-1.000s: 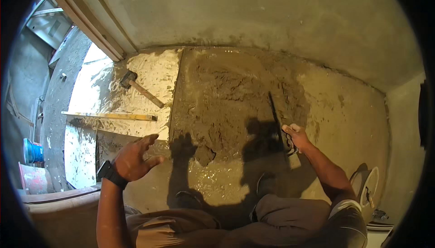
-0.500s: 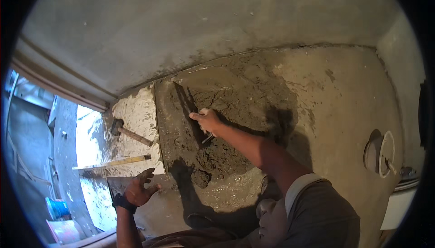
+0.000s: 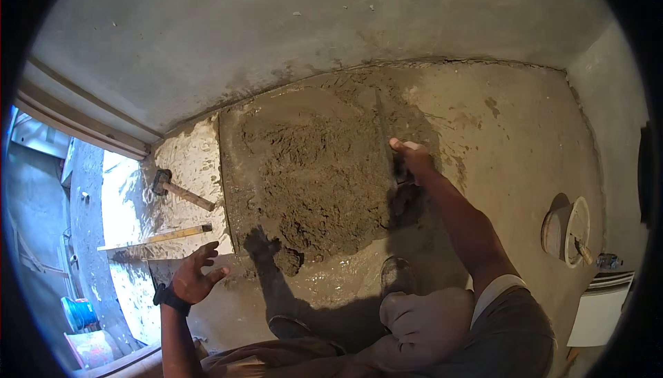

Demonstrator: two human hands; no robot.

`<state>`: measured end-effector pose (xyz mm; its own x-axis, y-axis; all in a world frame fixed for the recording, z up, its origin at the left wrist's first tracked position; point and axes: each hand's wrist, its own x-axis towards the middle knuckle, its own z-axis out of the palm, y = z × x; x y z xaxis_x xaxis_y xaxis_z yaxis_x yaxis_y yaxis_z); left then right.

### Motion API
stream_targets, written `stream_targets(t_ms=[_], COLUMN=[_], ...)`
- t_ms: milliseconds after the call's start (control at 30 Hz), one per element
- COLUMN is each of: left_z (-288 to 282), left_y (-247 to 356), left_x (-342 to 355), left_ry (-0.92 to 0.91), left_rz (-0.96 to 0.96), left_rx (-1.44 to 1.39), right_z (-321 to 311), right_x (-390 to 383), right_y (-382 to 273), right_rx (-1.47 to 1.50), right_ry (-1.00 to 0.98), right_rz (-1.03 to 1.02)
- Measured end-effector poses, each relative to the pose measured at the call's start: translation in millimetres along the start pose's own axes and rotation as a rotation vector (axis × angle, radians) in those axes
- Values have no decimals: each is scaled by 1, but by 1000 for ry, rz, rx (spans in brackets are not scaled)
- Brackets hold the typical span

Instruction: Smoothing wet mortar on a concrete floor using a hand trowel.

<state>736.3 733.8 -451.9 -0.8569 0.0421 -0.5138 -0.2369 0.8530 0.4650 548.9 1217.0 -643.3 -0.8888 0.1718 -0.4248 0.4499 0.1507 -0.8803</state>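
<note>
My right hand (image 3: 414,160) is closed round the handle of a long plastering trowel (image 3: 382,124), whose blade stands nearly edge-on to me at the right side of the wet mortar bed (image 3: 314,164). The mortar is rough and lumpy in the middle and smoother toward the wall. At lower left my left hand (image 3: 196,276) hovers with fingers spread and nothing in them; a dark band circles its wrist. Nearest to it are a yellow bar-shaped tool (image 3: 176,234) and a mallet (image 3: 183,190) with a wooden handle, both on the mortar-smeared pale tiles (image 3: 190,153).
A grey wall (image 3: 331,19) runs along the far side. On the bare floor (image 3: 511,157) at right stands a pale bucket (image 3: 579,223) with a tool in it. Flat white panels (image 3: 601,312) lean nearby. A blue container (image 3: 79,314) is at far left, past the doorway.
My right hand has swept the trowel from the left part of the mortar to its right side. My left hand stays open in nearly the same place. The view has shifted slightly.
</note>
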Motion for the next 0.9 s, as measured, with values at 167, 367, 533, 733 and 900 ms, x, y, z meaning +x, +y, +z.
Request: stream_targets(t_ms=[167,367,533,733,900], left_z=[4,7,10,5,9], left_y=[-11,-12,5,25,-10], left_x=[-11,-8,17,4,-19], left_ry=[-22,-76,-34,50,1], left_rz=[-21,-1,66,147,-1], left_rx=[18,64,110,-50,115], right_z=[-46,-49,-26,-108,-114], right_x=[22,-35,-64,-20,-10], right_y=[19,-2,14,28,-1], right_rx=[54,-56,-321,-404,-218], right_ry=[-76,-399,-556,18,-51], right_rz=[2,49,-5,-124,59])
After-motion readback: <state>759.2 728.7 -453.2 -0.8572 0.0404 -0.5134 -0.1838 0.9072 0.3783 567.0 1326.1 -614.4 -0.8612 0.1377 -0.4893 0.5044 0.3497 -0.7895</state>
